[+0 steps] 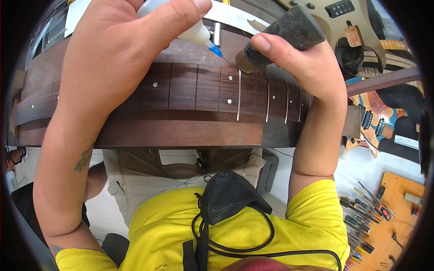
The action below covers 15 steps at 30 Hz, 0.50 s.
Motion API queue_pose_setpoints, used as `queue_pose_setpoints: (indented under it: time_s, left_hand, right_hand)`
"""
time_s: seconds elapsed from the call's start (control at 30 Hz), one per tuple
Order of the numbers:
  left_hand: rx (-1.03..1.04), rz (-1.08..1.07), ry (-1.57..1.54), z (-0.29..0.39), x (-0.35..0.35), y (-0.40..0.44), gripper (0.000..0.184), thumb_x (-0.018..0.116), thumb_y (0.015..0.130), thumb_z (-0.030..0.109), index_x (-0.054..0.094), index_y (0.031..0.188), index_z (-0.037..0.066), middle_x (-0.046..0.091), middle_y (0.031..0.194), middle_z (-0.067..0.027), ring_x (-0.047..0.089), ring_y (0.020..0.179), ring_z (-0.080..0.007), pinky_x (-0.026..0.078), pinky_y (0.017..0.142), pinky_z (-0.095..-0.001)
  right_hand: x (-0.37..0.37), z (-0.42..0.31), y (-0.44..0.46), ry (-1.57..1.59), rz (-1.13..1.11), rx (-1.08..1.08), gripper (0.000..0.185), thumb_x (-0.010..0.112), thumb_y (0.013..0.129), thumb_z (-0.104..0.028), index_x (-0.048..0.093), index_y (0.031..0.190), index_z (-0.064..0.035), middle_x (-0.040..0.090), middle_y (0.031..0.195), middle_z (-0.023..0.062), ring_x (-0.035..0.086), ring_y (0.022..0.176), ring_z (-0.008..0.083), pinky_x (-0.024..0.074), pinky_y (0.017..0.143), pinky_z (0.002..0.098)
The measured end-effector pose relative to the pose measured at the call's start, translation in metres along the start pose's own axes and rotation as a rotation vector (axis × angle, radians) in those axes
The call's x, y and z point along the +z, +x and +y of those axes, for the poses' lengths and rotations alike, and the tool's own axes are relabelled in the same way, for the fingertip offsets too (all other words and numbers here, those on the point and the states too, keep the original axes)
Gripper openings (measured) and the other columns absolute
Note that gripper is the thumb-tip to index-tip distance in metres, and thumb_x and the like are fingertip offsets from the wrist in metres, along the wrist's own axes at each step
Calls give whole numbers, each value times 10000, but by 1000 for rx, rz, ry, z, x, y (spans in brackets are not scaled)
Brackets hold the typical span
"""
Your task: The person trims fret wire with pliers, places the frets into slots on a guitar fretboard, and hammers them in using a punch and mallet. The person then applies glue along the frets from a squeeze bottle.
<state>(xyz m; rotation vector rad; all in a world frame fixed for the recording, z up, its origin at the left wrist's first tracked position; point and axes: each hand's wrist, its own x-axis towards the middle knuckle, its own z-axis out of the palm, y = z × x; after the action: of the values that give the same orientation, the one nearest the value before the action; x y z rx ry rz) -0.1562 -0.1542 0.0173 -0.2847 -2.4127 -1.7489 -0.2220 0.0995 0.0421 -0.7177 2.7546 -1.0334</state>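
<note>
My left hand [106,56] is wrapped round a white squeeze bottle [197,34], tilted down to the right. Its blue nozzle [215,50] ends in a thin needle near the upper edge of a dark wooden guitar fretboard [183,86]. White dot inlays and cut slots mark the board. Metal fret wires, including a long fret [239,95], sit across its right part. With its thumb along the side, my right hand [312,67] grips a black mallet [296,29]; the brownish end is close to the top of that fret. The mallet's handle is hidden.
Beneath the fretboard is a brown wooden bench board [181,131]. Guitar bodies, one a cream body [325,13] and one a blue-and-wood body [377,110], lie at the right. Lower right, several files and screwdrivers [361,221] are beside an orange wooden board [398,212].
</note>
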Motion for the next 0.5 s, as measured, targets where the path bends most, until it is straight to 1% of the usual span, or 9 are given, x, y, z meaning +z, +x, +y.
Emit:
queue_pose_setpoints:
  time_s: [0.3, 0.5]
  left_hand:
    - [24, 52, 46, 1, 7, -1, 214, 663, 1031, 230, 641, 965, 27, 582, 652, 45, 459, 528, -10, 329, 493, -194]
    - [46, 96, 81, 2, 12, -2, 215, 668, 1030, 229, 639, 967, 25, 587, 656, 44, 463, 535, -9, 332, 497, -193]
  right_hand:
    - [2, -4, -2, 17, 7, 29, 342, 837, 881, -348, 770, 946, -19, 690, 793, -17, 602, 750, 71, 484, 673, 260]
    - [1, 1, -1, 51, -7, -60, 344, 841, 882, -347, 760, 942, -18, 699, 805, -13, 610, 753, 71, 491, 679, 258]
